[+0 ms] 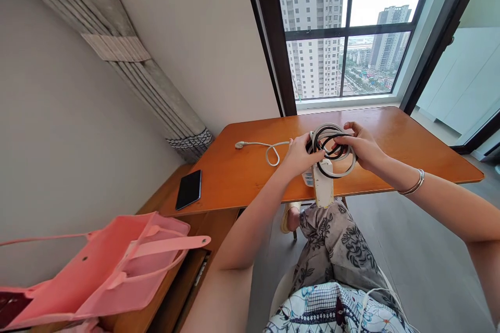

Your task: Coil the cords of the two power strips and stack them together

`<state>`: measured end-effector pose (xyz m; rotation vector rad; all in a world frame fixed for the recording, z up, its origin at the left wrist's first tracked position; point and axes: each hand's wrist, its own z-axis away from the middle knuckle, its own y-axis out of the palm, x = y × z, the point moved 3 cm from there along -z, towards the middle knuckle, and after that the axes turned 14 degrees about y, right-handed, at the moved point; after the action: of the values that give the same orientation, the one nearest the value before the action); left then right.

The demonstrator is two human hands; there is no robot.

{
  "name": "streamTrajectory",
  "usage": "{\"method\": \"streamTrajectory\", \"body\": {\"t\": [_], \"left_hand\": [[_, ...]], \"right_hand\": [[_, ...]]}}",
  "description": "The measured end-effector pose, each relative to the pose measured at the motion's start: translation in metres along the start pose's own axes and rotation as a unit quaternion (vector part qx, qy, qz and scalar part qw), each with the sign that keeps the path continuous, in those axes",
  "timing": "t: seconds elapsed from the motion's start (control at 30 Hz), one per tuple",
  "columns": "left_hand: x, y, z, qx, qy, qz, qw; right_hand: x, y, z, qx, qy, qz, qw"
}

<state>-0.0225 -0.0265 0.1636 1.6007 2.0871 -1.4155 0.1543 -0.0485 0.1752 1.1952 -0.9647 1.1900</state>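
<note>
Above the wooden table, a looped bundle of white and black cables [330, 129] is held between both my hands. My left hand [300, 156] closes around the left side of the loops, thumb across the front. On the opposite side, my right hand [362, 145] pinches the loops between thumb and fingers. Directly below the bundle, a yellowed white bar that looks like a power strip [324, 190] extends past the table's near edge. A white piece with a printed label [308, 177] shows beside it. To the left, a white cord ending in a plug [239, 144] lies on the tabletop.
The orange-brown table [230, 182] carries a dark phone [189, 189] near its left end. At lower left, a pink bag [113, 265] rests on a wooden cabinet. A curtain [156, 99] hangs at left, and a window [344, 34] is behind the table.
</note>
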Motion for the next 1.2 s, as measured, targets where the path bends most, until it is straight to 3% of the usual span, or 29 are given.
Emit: {"method": "streamTrajectory", "body": {"t": [0.1, 0.2, 0.3, 0.37, 0.73, 0.9, 1.03, 1.1, 1.2], "left_hand": [[0.006, 0.003, 0.004, -0.087, -0.004, -0.017, 0.996], [-0.004, 0.0, 0.006, -0.147, 0.061, -0.096, 0.983], [-0.023, 0.0, 0.005, -0.086, 0.153, -0.185, 0.967], [-0.031, -0.001, 0.003, -0.037, 0.175, -0.207, 0.962], [-0.033, -0.011, -0.012, 0.076, 0.127, -0.143, 0.979], [-0.031, -0.004, -0.008, 0.044, 0.102, -0.141, 0.984], [-0.024, 0.005, -0.003, -0.011, 0.077, -0.119, 0.99], [-0.021, 0.01, -0.002, -0.025, 0.066, -0.099, 0.993], [-0.019, 0.015, 0.0, -0.03, 0.044, -0.065, 0.996]], "right_hand": [[-0.003, -0.001, -0.001, -0.017, -0.009, -0.005, 1.0], [-0.002, 0.001, -0.002, -0.015, -0.01, -0.002, 1.0], [0.003, 0.002, -0.001, -0.022, -0.022, 0.008, 0.999], [0.006, 0.002, 0.0, -0.035, -0.035, 0.026, 0.998], [0.007, 0.008, -0.001, -0.003, -0.074, 0.042, 0.996], [0.005, 0.0, -0.007, 0.018, -0.129, 0.145, 0.981], [0.012, -0.011, -0.008, -0.042, -0.176, 0.296, 0.938], [0.014, -0.014, -0.009, -0.043, -0.171, 0.334, 0.926], [0.011, -0.015, -0.011, -0.012, -0.154, 0.33, 0.931]]}}
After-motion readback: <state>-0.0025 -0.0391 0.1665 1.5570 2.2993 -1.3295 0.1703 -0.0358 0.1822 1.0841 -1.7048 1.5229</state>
